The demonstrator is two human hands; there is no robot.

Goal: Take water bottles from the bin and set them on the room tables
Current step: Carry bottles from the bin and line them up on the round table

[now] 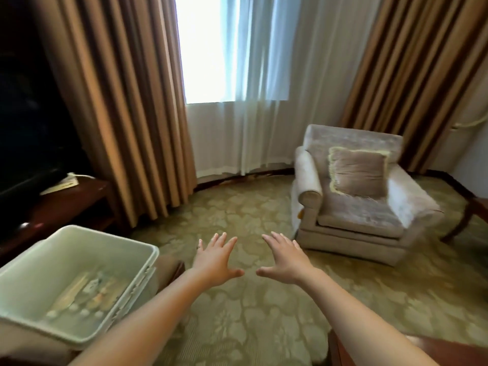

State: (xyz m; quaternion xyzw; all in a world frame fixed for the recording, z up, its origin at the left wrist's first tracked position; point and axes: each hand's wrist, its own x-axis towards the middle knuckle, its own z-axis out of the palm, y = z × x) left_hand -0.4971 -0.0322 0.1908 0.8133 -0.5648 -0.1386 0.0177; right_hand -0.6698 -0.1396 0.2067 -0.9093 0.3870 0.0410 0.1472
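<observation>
Both hands are held out over the patterned carpet [250, 320], palms down and holding nothing. The left hand [215, 261] and the right hand [287, 262] sit side by side at the same height, thumbs pointing toward each other with a small gap between the tips. The fingers [221, 240] of each hand are straight and spread wide. Only floor lies beneath them, so this reads as a neutral, ready pose rather than a reach for anything. The pale plastic bin [113, 235] stands at the lower left on what looks like a padded seat, its open top facing up. It was probably put there to keep the stock within arm's reach. The water bottles [87, 294] lie on their sides on the bottom of the bin, packed next to one another with their caps toward the near wall; blur keeps me from counting them. They are well apart from the fingers, down and to the left of the left hand, with the bin's right wall between. The left hand is the nearer one, so it seems the natural hand to dip in first. As for likely places to set bottles, a dark wooden worktop [76, 196] stands behind the bin carrying a leaflet [62, 184]. The corner of another table [476, 207] shows at the right edge, past the armchair [356, 212].
</observation>
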